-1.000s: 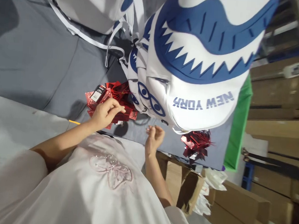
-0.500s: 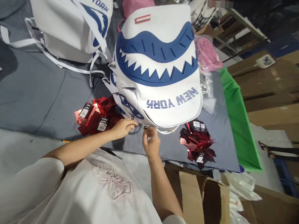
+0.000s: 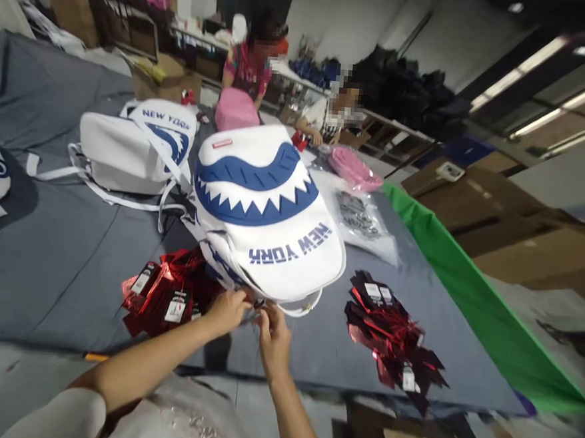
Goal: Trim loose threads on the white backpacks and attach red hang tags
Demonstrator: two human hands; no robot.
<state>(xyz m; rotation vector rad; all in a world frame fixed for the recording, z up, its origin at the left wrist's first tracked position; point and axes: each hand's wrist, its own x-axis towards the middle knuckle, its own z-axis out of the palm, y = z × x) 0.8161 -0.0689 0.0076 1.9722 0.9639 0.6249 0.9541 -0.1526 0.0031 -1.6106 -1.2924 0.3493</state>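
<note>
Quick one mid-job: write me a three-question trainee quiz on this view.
1. True or false: the left hand and the right hand are wide apart.
2. Which lies on the table to the right of the front backpack? a) a cup b) red tags c) scissors
3. Fill in: the blue lettering on the front backpack, upside down in this view, reads ____.

Key: 1. False, they are close together. 2. b. 3. NEW YORK.

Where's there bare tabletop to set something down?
Bare gray cloth lies between the right tag pile and the green sheet, and left of the left tag pile. It's crowded where the left hand and right hand reach the white backpack.
</note>
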